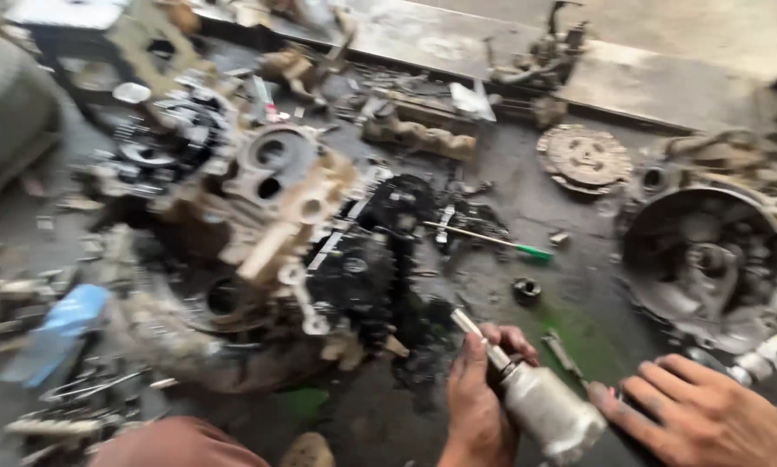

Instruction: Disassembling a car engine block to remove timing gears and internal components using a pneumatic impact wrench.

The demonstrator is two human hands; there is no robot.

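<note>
Air tool [544, 406] sits gripped near its nose in our left hand [475, 398], just beside the dismantled engine [267, 242], while our right hand [708, 415] lies open-fingered against its rear, steadying it.

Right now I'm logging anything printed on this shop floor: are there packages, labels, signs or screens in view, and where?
None that the blurred head view shows as a package, label, sign or screen.
Nearest candidate: a blue flat thing, lower left by the engine parts; too blurred to identify.
The left hand grips a plain silver air tool near the right hand; no label shows.
</note>
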